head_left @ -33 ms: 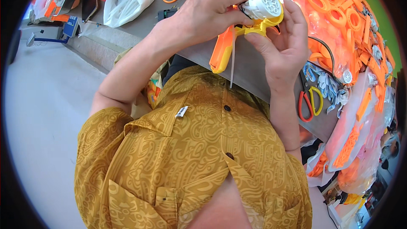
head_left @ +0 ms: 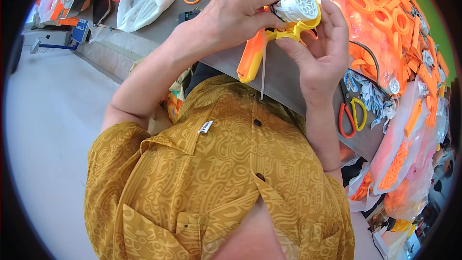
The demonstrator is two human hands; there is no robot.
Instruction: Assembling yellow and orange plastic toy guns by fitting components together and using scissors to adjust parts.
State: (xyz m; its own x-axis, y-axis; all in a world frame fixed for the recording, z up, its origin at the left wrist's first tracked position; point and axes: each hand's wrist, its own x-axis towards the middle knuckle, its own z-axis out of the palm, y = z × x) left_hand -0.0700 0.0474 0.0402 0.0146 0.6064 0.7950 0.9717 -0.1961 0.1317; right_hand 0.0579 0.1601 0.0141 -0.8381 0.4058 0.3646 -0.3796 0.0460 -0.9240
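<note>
Holding the assembly above the grey table [head_left: 284, 79], I have both hands closed on 1 workpiece. My left hand [head_left: 236, 12] curls over the top and pinches the white round plastic lamp head with its cluster of small lenses [head_left: 299, 5]. My right hand [head_left: 320, 50] cups it from below, with the thumb pressed on the yellow plastic ring and bracket [head_left: 293, 31] and the fingers [head_left: 334, 19] wrapped behind the ring.

Status, as judged from this view:
1. The white head sits inside the yellow ring; seating looks largely done.
2. The orange plastic handle [head_left: 251, 60] hangs from the bracket toward my chest, apparently already joined.
3. A thin white strip, possibly a cable tie [head_left: 263, 74], dangles loose below the bracket; its fastening appears to remain open.
4. Dark wires at the head's left edge look not yet tucked in.

Surroundings: clear bags of orange plastic rings [head_left: 380, 9] cover the far table, red-and-yellow-handled scissors [head_left: 351, 115] lie at the right edge, and a white plastic bag [head_left: 144, 0] lies at the left.

Comparison with the earlier frame: no difference can be detected. Both grips, the handle angle and the dangling strip match.
</note>
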